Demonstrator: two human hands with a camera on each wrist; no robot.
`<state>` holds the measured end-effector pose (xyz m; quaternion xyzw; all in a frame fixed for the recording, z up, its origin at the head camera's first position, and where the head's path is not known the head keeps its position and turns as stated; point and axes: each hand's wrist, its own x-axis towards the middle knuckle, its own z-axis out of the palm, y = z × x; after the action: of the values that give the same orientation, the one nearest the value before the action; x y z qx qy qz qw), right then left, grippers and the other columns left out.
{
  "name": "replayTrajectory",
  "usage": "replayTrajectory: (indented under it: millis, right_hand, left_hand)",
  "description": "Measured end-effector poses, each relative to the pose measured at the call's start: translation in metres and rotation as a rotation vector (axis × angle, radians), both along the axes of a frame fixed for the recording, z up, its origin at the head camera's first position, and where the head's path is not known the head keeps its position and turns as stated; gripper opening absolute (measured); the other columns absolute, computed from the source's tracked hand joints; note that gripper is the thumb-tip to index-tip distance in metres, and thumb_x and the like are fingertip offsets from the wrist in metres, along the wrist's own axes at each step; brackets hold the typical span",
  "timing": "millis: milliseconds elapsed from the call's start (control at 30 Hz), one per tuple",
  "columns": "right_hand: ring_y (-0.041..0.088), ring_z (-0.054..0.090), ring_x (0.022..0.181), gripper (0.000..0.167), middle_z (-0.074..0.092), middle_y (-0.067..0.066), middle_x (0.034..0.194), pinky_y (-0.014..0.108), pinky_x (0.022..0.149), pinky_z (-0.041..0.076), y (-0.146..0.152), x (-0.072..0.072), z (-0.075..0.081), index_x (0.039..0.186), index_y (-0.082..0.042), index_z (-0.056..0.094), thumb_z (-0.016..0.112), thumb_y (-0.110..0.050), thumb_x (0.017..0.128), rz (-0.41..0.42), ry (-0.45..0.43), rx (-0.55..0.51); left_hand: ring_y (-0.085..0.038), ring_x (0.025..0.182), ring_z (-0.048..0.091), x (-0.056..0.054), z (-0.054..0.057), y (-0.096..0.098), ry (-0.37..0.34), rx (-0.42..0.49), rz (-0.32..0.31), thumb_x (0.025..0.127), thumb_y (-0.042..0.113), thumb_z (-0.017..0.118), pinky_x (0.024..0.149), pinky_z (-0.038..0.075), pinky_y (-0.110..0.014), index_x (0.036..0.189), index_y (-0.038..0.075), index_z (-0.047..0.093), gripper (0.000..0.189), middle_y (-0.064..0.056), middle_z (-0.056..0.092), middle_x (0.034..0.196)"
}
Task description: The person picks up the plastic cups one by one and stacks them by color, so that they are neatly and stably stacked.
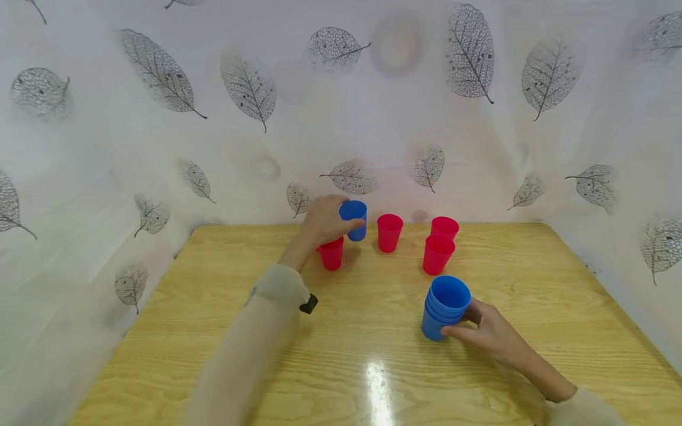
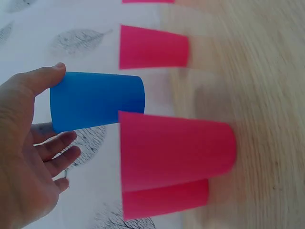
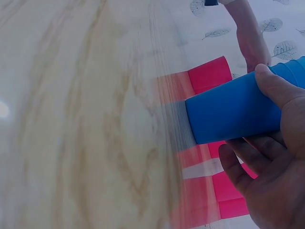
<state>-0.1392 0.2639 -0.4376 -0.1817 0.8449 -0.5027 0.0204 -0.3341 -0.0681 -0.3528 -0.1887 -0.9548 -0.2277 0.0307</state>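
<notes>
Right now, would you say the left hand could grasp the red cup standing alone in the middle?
Probably not yet: the left hand holds a blue cup, though otherwise the way to the red cup looks free.

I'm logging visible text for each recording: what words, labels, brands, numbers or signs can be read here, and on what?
None can be read.
Blue cup, blue stack, red cups: no lettering on the sides shown.
Wall: leaf prints only.
Black piece by the left cuff: too small to tell.
</notes>
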Motion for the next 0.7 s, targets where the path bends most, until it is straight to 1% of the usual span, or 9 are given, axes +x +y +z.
replayTrajectory:
  millis: [100,200,300,400,500,533,633,700]
  right_hand:
    - [0.031,0.066,0.112,0.062,0.064,0.022,0.132,0.025,0.086,0.057,0.000,0.000,0.000,0.144,0.006,0.049,0.078,-0.009,0.092,0.005,0.003,-0.001]
    - [0.034,0.066,0.112,0.062,0.064,0.022,0.132,0.025,0.086,0.057,0.000,-0.001,0.001,0.144,0.006,0.049,0.079,-0.009,0.092,0.005,0.005,0.003]
    - [0.035,0.067,0.111,0.062,0.064,0.023,0.131,0.025,0.086,0.057,0.000,0.000,0.001,0.143,0.007,0.049,0.079,-0.009,0.092,0.000,0.005,0.009]
    - [0.034,0.066,0.111,0.062,0.065,0.023,0.131,0.025,0.086,0.057,0.000,0.000,0.001,0.143,0.007,0.049,0.079,-0.009,0.092,0.001,0.006,0.011]
    - [0.033,0.066,0.111,0.061,0.065,0.022,0.131,0.025,0.086,0.057,0.000,0.000,0.000,0.143,0.007,0.050,0.079,-0.009,0.092,0.002,0.008,0.008]
    - [0.033,0.066,0.111,0.061,0.065,0.022,0.131,0.025,0.086,0.057,0.000,0.000,0.000,0.143,0.007,0.050,0.079,-0.009,0.092,0.002,0.008,0.008]
    - [0.020,0.067,0.110,0.060,0.065,0.022,0.130,0.025,0.085,0.057,0.001,-0.001,-0.001,0.143,0.006,0.050,0.079,-0.008,0.092,0.006,0.020,0.004]
    - [0.016,0.067,0.109,0.060,0.066,0.022,0.130,0.025,0.085,0.057,0.001,-0.001,-0.001,0.142,0.007,0.050,0.079,-0.008,0.092,0.009,0.026,0.005]
  left_hand:
    - [-0.031,0.135,0.050,0.013,0.010,0.000,-0.039,0.118,-0.017,0.094,0.050,0.070,0.108,0.048,-0.047,0.151,0.006,0.050,0.074,-0.012,0.054,0.149]
    - [-0.031,0.130,0.053,0.025,0.017,0.000,-0.089,0.222,-0.019,0.094,0.048,0.072,0.105,0.050,-0.047,0.151,0.005,0.048,0.076,-0.014,0.054,0.147]
    - [-0.031,0.123,0.057,0.036,0.023,-0.001,-0.126,0.304,-0.025,0.094,0.046,0.073,0.102,0.052,-0.045,0.152,0.004,0.047,0.077,-0.014,0.058,0.142]
    - [-0.029,0.118,0.059,0.049,0.028,-0.003,-0.158,0.351,-0.031,0.093,0.045,0.074,0.098,0.055,-0.043,0.152,0.006,0.048,0.076,-0.014,0.061,0.138]
    - [-0.030,0.118,0.061,0.062,0.031,-0.004,-0.198,0.400,-0.042,0.092,0.042,0.076,0.096,0.057,-0.044,0.153,0.008,0.048,0.075,-0.013,0.061,0.138]
    - [-0.030,0.119,0.061,0.066,0.033,-0.005,-0.210,0.417,-0.052,0.092,0.041,0.077,0.097,0.057,-0.044,0.153,0.007,0.048,0.075,-0.013,0.060,0.139]
    - [-0.032,0.121,0.062,0.077,0.034,-0.005,-0.240,0.474,-0.092,0.092,0.037,0.079,0.098,0.056,-0.045,0.153,0.006,0.047,0.075,-0.013,0.059,0.142]
    - [-0.032,0.122,0.062,0.084,0.036,-0.005,-0.245,0.490,-0.115,0.092,0.036,0.079,0.098,0.056,-0.045,0.152,0.006,0.047,0.075,-0.013,0.059,0.142]
